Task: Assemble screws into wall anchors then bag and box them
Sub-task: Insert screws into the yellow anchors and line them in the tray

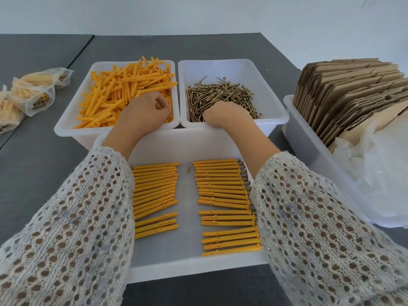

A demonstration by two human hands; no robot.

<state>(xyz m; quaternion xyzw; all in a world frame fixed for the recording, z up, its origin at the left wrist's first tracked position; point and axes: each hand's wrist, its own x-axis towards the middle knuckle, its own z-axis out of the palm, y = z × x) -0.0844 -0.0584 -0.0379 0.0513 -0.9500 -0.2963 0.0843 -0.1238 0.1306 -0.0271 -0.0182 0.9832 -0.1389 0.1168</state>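
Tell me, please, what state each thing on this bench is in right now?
Anchor bin: heaped with loose orange anchors.
Screw bin: holds a pile of screws.
Front tray: two rows of assembled anchors.
Left hand: fingers curled, in the anchors.
Right hand: reaching into the screws, fingers hidden.
Bags: filled, lying on the table.
Cardboard boxes: flat, stacked upright.

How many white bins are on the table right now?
4: anchor bin back left, screw bin back centre, assembly tray nearest, cardboard bin right. None seems hidden.
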